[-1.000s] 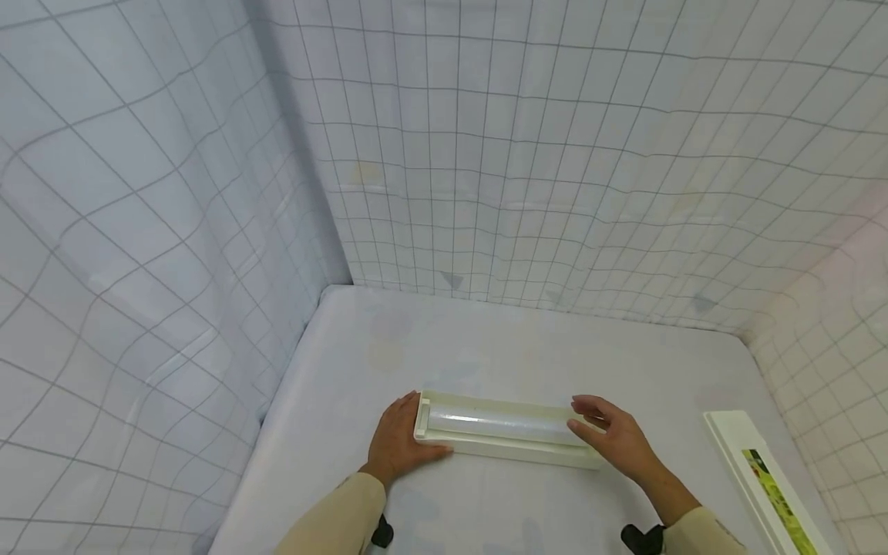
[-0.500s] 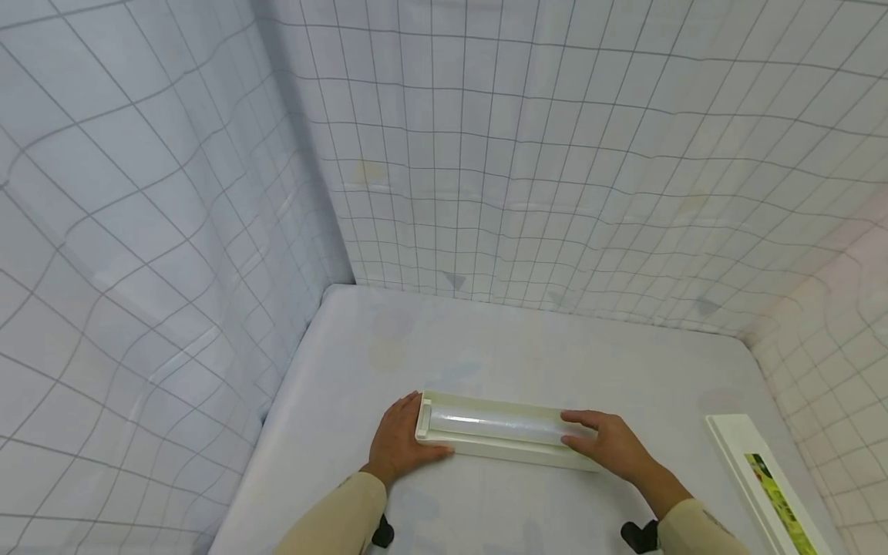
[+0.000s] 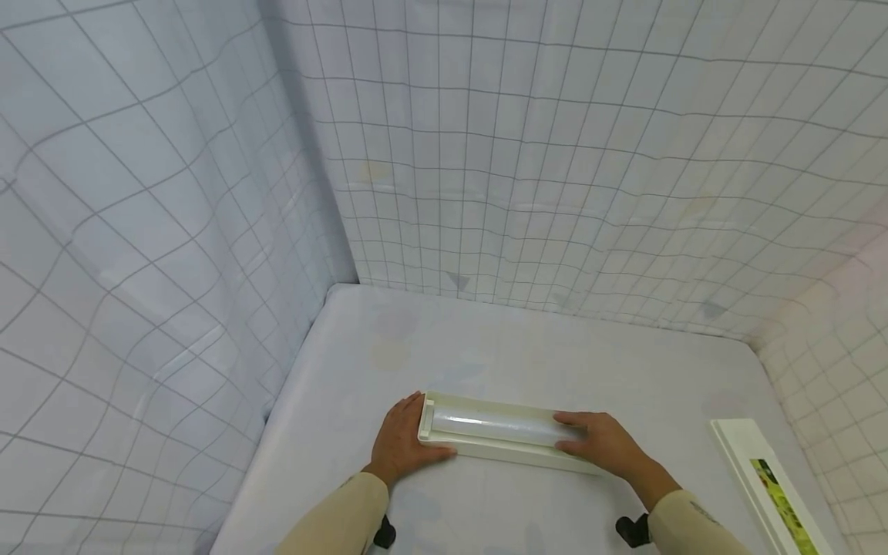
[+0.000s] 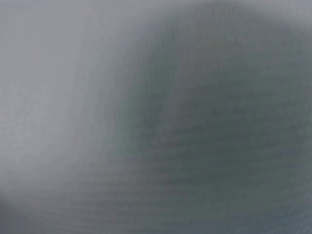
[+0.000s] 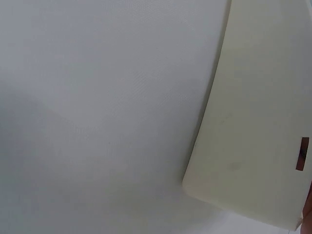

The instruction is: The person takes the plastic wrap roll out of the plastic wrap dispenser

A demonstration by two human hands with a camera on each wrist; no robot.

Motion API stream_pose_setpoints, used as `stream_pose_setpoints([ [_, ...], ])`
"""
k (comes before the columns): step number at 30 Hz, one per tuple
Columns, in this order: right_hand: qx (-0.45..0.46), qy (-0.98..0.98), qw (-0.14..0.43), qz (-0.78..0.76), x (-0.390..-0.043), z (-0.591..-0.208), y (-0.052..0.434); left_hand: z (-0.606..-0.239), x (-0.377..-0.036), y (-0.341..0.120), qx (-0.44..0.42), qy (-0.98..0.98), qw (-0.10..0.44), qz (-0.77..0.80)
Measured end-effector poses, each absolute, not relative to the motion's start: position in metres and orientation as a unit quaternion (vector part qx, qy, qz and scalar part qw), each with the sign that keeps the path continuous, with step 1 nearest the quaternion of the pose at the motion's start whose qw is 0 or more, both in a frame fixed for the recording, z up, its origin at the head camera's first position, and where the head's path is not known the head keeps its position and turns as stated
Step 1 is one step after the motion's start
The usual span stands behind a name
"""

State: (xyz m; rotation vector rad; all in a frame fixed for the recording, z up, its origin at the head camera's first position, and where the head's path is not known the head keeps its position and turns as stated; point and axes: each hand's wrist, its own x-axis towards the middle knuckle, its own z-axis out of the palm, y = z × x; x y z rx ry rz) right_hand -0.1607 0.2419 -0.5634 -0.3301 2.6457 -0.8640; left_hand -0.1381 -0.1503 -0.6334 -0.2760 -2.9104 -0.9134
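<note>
In the head view a cream, open-topped cling film dispenser (image 3: 499, 452) lies on the white-covered table. A shiny, translucent roll of cling film (image 3: 479, 423) sits lengthwise inside it. My left hand (image 3: 401, 439) grips the dispenser's left end, thumb along the front wall and fingers round the end. Over the right end, my right hand (image 3: 602, 445) holds the roll between thumb and fingers, hiding that end. The right wrist view has the dispenser's outer wall (image 5: 248, 122) with a small slot, and a sliver of fingers at the edge. Only a grey blur fills the left wrist view.
A long white lid (image 3: 752, 455) with a yellow-green label lies at the table's right side. Grid-patterned cloth walls (image 3: 472, 154) enclose the table (image 3: 486, 331) at the back and both sides.
My right hand has moved left and down from above the dispenser's right end onto the roll, its fingers closing on it. The left hand keeps its grip on the left end.
</note>
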Motion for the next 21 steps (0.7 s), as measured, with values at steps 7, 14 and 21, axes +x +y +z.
stream_pose_setpoints([
  [7, -0.133, 0.939, 0.161, -0.273, -0.161, -0.561, 0.236, -0.635, -0.138, -0.149, -0.088, -0.951, 0.042, -0.293],
  [14, -0.149, 0.943, 0.146, -0.259, -0.161, -0.565, 0.232, -0.634, -0.138, -0.148, -0.084, -0.953, 0.032, -0.290],
  [21, -0.185, 0.937, 0.154, -0.255, -0.165, -0.570, 0.229, -0.634, -0.138, -0.149, -0.081, -0.954, 0.018, -0.288],
])
